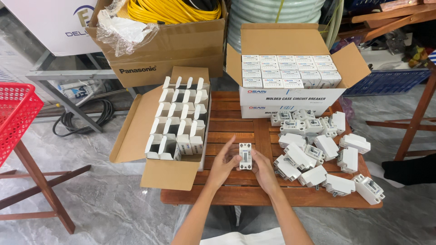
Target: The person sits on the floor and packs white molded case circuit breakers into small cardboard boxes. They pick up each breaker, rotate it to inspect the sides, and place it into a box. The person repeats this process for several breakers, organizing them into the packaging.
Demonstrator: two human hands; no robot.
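Both my hands hold one small white circuit breaker (245, 155) upright above the wooden table (227, 124). My left hand (223, 165) grips its left side with the fingers curled on it. My right hand (263, 169) supports its right side and bottom. A pile of several loose white breakers (318, 149) lies just to the right of my right hand. To the left sits an open cardboard box (175, 120) filled with several small white cartons, their flaps standing open.
A cardboard box of closed white cartons (290, 72) stands at the table's back right. Behind are a box of yellow cable (168, 27), a red basket (16, 113) at left, a blue crate (386, 81) and wooden stands.
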